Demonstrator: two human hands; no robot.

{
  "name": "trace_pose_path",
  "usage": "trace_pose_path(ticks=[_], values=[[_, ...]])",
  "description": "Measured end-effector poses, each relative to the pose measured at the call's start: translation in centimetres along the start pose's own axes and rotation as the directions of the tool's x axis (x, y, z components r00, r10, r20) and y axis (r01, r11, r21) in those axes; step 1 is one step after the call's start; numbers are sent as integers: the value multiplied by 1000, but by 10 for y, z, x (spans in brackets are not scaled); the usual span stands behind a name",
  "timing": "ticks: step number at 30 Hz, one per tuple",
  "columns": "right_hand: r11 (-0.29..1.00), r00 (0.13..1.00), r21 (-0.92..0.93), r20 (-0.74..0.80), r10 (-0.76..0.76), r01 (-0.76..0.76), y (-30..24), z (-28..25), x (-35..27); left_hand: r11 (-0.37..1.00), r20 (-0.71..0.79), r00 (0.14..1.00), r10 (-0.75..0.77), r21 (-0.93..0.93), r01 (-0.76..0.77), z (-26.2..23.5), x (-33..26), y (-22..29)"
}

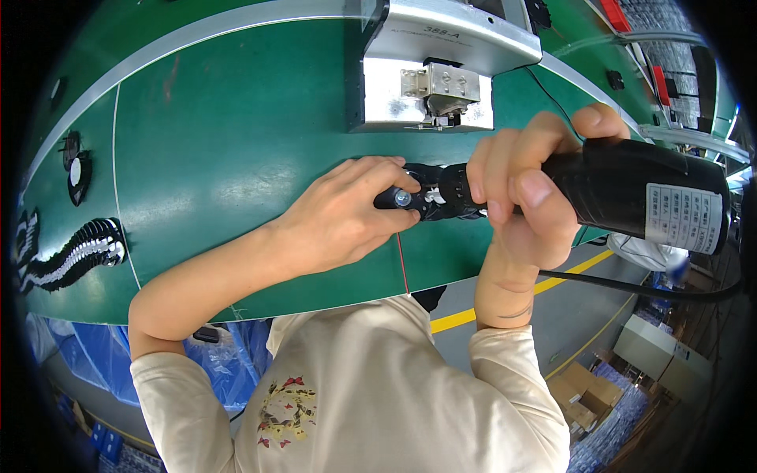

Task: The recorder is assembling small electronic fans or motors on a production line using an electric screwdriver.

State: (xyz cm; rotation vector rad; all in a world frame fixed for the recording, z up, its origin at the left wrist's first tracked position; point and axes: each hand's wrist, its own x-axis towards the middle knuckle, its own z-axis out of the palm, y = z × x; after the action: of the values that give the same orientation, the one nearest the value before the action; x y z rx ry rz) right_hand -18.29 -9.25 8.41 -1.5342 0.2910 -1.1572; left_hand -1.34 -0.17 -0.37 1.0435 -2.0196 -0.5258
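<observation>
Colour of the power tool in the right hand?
The power tool is black with a pale label; head view shows it best.

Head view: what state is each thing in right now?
Left hand: pinching black part
Right hand: gripping black corded tool
Black corded tool: held sideways; running or not unclear
Black part: held at one end
Silver machine: upright; power unclear
Black-and-white strip: curved, untouched
Cardboard box: open
</observation>
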Motion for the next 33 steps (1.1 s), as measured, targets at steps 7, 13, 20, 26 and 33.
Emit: trace_pose_path(ticks=[7,13,20,26,33], values=[[1000,1000,-18,8,5,-5,2,-1,-1,1000,-14,1000,6,-28,-6,-1,1,0],[993,998,-113,65,-8,15,4,-2,0,1000,0,1000,11,-20,-11,0,0,0],[979,990,-197,139,-20,47,5,-13,0,996,64,995,-76,-43,79,-4,2,6],[972,986,198,75,-148,131,-25,-21,2,995,72,993,-90,-29,93,-13,6,8],[964,975,169,-117,-189,207,-37,-44,1,971,289,935,-204,-59,230,-104,4,1]])
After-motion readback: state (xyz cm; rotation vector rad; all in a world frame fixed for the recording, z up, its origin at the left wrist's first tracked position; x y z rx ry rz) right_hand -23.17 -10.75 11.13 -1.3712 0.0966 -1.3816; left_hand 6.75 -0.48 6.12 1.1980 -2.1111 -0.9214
